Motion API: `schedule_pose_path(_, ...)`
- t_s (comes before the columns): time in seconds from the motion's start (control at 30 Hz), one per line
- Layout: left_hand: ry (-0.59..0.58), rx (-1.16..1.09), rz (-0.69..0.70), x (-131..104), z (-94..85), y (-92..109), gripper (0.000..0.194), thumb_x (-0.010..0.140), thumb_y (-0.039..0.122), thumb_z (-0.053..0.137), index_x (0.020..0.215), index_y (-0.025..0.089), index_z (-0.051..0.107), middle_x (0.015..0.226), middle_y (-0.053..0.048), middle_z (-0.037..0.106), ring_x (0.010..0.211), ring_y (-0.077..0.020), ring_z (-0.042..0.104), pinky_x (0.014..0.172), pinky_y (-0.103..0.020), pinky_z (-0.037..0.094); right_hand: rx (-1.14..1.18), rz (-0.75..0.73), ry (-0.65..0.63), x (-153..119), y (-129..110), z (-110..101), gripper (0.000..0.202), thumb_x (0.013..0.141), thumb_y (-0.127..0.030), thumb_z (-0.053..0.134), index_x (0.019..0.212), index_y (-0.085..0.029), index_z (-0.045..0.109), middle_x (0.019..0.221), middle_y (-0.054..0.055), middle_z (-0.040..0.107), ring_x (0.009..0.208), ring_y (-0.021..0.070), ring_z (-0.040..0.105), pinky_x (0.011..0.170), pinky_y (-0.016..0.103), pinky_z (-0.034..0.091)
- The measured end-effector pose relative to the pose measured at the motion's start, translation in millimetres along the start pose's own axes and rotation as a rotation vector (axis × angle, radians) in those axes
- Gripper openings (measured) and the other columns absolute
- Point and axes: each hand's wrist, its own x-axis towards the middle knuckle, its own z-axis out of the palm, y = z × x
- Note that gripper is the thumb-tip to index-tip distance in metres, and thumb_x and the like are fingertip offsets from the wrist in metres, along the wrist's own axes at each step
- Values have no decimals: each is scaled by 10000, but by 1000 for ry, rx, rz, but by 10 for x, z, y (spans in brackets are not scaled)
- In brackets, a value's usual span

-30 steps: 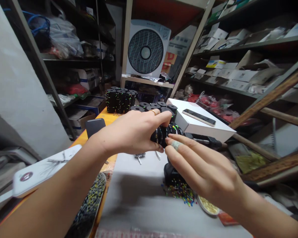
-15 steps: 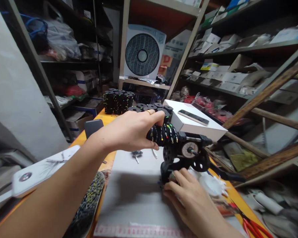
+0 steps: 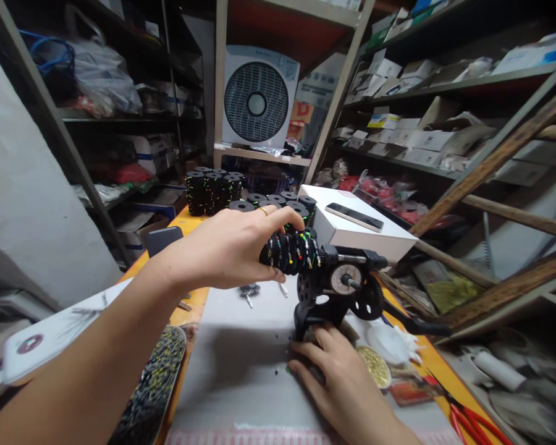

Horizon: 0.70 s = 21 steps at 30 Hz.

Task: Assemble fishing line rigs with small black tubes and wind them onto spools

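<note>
My left hand [image 3: 241, 244] is wrapped round a row of black spools [image 3: 294, 252] with coloured beads and small metal pieces on them. The spools sit at the left end of a black winding device [image 3: 338, 284] that has a round dial and a crank on its right. Low at the device's base, my right hand [image 3: 336, 377] rests by the white work surface [image 3: 231, 383], fingers bent; whatever its fingertips may hold is hidden. Tiny beads lie just left of those fingertips.
Stacked black spools [image 3: 213, 191] stand behind. A phone [image 3: 354, 216] lies on a white box [image 3: 398, 240]. On the left are a tray of small dark and yellow parts [image 3: 155, 383] and a white device [image 3: 41, 340]. Red-handled pliers [image 3: 472, 423] and a dish of gold beads [image 3: 374, 366] are at right.
The whole view has shifted slightly. My right hand has moved a little down and left from the device's base, and the gold bead dish now shows. My left hand keeps its grasp.
</note>
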Motion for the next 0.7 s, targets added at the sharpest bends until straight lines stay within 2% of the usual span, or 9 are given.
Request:
schedule_pose_path(0.17,-33,31,5,7,-10,17,591,789,392,658,1335,344,437,1208,8,612,897,-207,668,695,-273,446,33,-38,4,32,-33,-19,190,872,-96,579,854,-223,719,812,60,615,815,239,585,680,371,519)
schedule_pose_path(0.4,-39,52,18,8,-3,11,557,805,414,648,1326,370,457,1210,11,600,887,-205,671,702,-274,456,143,2,-29,33,-76,-131,143,828,-102,635,853,-221,710,861,56,627,853,229,616,720,358,545)
schedule_pose_path(0.5,-37,46,12,9,4,13,561,800,406,658,1323,370,460,1202,19,597,870,-199,671,697,-272,458,133,2,-41,12,-95,-76,113,803,-118,683,830,-223,715,835,54,619,839,240,607,704,373,538)
schedule_pose_path(0.63,-40,56,6,19,-6,18,560,793,407,664,1316,365,468,1193,20,596,825,-186,666,667,-263,448,94,-60,17,-30,-90,52,174,871,-88,565,838,-206,689,811,66,600,818,241,585,693,384,526)
schedule_pose_path(0.7,-42,61,3,20,-15,25,584,790,412,664,1332,362,454,1190,18,599,786,-179,660,641,-261,434,77,-90,14,-41,-91,49,183,892,-92,521,847,-200,663,818,69,591,807,239,585,679,376,526)
